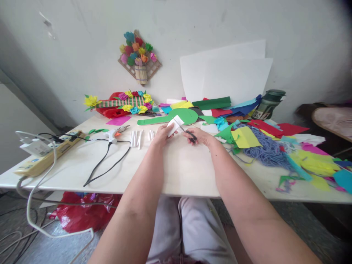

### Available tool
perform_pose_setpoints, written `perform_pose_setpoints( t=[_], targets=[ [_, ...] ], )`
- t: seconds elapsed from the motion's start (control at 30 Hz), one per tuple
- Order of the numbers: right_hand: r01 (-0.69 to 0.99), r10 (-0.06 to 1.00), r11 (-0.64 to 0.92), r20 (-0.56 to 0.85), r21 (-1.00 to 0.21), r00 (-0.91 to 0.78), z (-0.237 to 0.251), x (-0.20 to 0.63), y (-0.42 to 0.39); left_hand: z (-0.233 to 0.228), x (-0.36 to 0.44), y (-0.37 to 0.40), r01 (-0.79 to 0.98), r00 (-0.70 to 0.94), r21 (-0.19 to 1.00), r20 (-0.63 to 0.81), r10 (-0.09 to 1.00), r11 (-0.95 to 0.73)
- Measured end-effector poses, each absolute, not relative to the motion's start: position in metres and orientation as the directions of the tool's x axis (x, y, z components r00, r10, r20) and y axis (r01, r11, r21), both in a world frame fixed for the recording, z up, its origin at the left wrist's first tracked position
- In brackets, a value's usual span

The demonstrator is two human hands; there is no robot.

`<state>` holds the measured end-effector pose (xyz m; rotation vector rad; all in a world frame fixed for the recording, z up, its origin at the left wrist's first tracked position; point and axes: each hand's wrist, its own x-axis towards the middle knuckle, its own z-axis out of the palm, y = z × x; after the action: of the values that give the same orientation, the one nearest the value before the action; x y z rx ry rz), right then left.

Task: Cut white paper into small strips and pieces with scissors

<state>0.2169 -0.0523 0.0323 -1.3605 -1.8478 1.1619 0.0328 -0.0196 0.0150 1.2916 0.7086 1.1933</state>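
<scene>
Between the fingers of my left hand (pixel 163 132) is a small piece of white paper (pixel 175 124), tilted up over the table. My right hand (pixel 202 135) is wrapped round the black handles of a pair of scissors (pixel 191 136), whose blades point left and meet the paper's right side. Behind both hands lies a green paddle-shaped piece (pixel 184 114) with a long strip to its left. Several rolled white paper sticks (pixel 134 139) rest left of my left hand.
A white glue gun (pixel 112 136) with a black cord and a yellow power strip (pixel 49 154) are on the left. Coloured paper (pixel 246 136), blue-grey yarn (pixel 265 148) and a dark bottle (pixel 271 104) crowd the right. A paper-flower guitar shape (pixel 123 102) stands at the back.
</scene>
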Motion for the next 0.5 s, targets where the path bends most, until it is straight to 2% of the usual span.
perform_pose_setpoints(
  t=[0.33, 0.5],
  targets=[
    [0.428, 0.947, 0.128, -0.019, -0.895, -0.321, 0.035, 0.21, -0.0572, 0.0135, 0.0318, -0.0184, -0.288, 0.299, 0.952, 0.19, 0.935, -0.101],
    [0.321, 0.946, 0.148, 0.039, -0.935, -0.322, 0.0334, 0.2071, -0.0564, 0.0134, 0.0312, -0.0166, -0.301, 0.286, 0.95, 0.176, 0.942, -0.086]
  ],
)
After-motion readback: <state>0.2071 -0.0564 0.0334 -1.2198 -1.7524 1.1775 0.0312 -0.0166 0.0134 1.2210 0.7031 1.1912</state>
